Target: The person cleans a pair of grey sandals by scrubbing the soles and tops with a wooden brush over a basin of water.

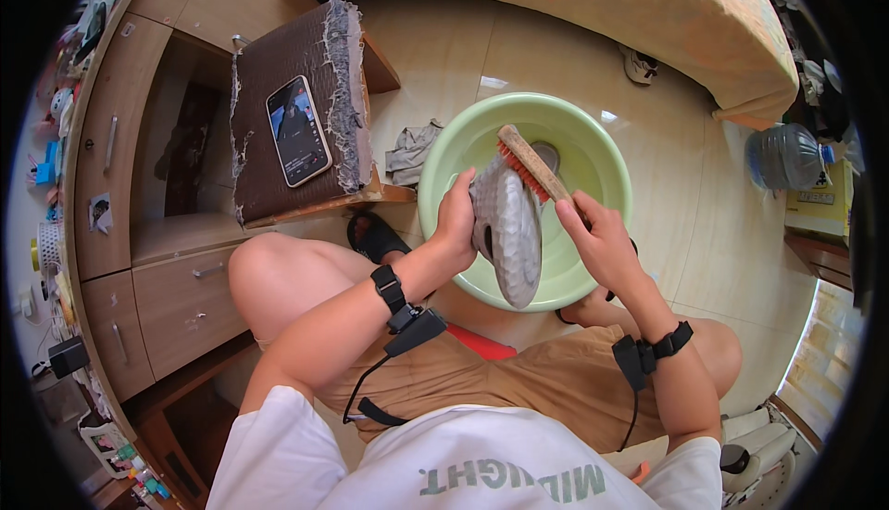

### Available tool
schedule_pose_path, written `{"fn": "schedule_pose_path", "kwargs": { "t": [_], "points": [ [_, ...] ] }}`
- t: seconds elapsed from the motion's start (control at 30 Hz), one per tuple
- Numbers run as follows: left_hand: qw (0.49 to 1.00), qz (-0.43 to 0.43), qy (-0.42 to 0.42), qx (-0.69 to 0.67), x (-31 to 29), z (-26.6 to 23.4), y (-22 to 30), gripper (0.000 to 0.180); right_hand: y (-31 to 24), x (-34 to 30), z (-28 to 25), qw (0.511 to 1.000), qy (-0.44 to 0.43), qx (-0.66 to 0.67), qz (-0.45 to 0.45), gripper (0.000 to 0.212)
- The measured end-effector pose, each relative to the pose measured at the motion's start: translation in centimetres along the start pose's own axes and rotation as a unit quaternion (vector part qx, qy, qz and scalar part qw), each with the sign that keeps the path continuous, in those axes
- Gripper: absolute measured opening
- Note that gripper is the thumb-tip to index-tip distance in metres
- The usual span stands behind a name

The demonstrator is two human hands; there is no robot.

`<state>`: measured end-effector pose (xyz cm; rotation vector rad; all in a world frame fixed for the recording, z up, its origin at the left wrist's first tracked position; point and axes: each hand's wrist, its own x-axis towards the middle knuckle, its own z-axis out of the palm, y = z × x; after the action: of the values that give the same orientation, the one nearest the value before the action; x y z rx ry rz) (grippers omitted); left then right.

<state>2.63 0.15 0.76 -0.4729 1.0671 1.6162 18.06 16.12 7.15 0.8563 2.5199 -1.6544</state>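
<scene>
My left hand (456, 220) grips a grey shoe (511, 237) by its side, holding it tilted over a light green plastic basin (432, 172). In my right hand (600, 243) is a wooden scrubbing brush (537, 163) with orange-red bristles, its handle end in my fingers. The bristles rest against the upper end of the shoe, or just above it. A round grey object (546, 155) shows inside the basin, partly behind the brush; I cannot make out what it is.
Left of the basin, a stool with a worn brown top (264, 65) carries a phone (299, 130) with its screen lit. A grey cloth (414, 151) lies on the tiles between them. A water jug (787, 156) stands at right. One shoe (638, 65) sits by the draped bed (593, 10).
</scene>
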Motion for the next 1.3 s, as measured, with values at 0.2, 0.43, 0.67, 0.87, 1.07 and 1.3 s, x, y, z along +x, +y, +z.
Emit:
{"fn": "schedule_pose_path", "kwargs": {
  "t": [0.2,0.43,0.67,0.87,1.07,1.3],
  "points": [
    [1.000,0.013,0.005,0.003,0.7,-0.4,-0.4,0.055,0.5,0.4,-0.2,1.000,0.025,-0.009,-0.001,0.058],
    [1.000,0.006,-0.006,0.004,0.3,-0.3,-0.2,0.056,0.5,0.3,0.1,0.999,0.039,-0.021,-0.007,0.059],
    [1.000,0.002,-0.008,0.007,0.1,0.0,-0.1,0.056,0.3,0.3,0.0,0.999,0.030,-0.021,0.003,0.058],
    [1.000,0.009,0.006,0.013,-0.2,0.1,-0.1,0.056,0.0,0.2,-0.1,0.999,0.033,-0.018,0.003,0.057],
    [1.000,0.003,-0.006,0.019,0.5,-0.5,-0.4,0.063,0.1,0.2,0.0,0.999,0.041,-0.025,-0.006,0.057],
    [1.000,-0.002,0.008,0.000,1.0,-0.9,-0.2,0.064,-0.4,-0.1,-0.1,1.000,0.001,-0.008,-0.006,0.057]
  ]
}}
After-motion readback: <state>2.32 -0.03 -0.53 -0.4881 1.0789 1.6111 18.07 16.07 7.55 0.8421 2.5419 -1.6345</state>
